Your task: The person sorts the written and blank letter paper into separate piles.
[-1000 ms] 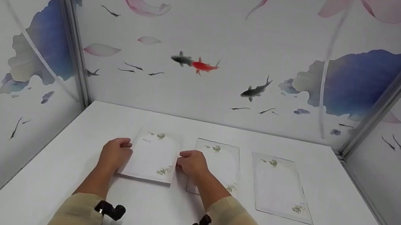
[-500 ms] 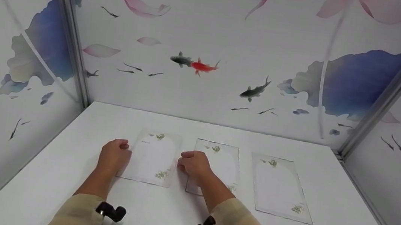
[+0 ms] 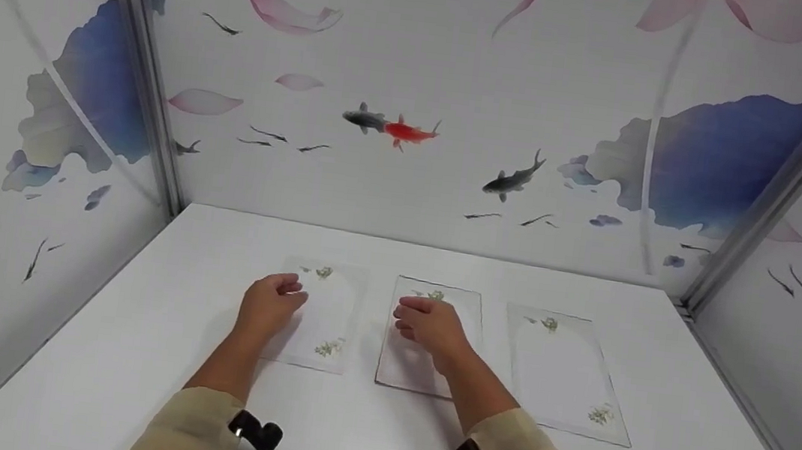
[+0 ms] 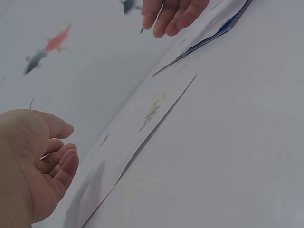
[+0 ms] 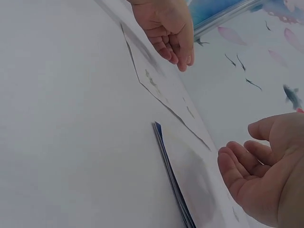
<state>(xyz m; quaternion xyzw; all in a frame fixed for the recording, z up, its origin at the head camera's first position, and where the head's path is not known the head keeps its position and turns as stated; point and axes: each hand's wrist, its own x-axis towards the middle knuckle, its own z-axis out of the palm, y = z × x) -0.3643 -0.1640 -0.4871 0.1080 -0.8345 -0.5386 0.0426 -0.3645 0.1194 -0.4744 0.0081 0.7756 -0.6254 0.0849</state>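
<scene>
My left hand [image 3: 271, 308] hovers over the left side of a white sheet printed with green flowers [image 3: 321, 318], its fingers loosely bent and holding nothing. Over the middle one of three such printed pieces is my right hand [image 3: 431, 326], also loosely bent around nothing. It hides part of this middle stack [image 3: 399, 372]. In the right wrist view the stack [image 5: 190, 180] shows a layered edge with dark blue in it. Seen from the left wrist, the left sheet [image 4: 135, 130] lies flat with a thin edge, beyond the left hand's fingertips [image 4: 71, 156].
A third flower-printed sheet [image 3: 565, 372] lies at the right of the white table [image 3: 317, 434]. White panels with printed fish and petals [image 3: 420, 54] close in the back and both sides. A metal post [image 3: 150, 76] stands at the back left corner.
A second ago both hands held the left sheet by its sides with its front edge slightly raised. It now lies flat; both hands have released it and moved right, the right hand over the middle stack.
</scene>
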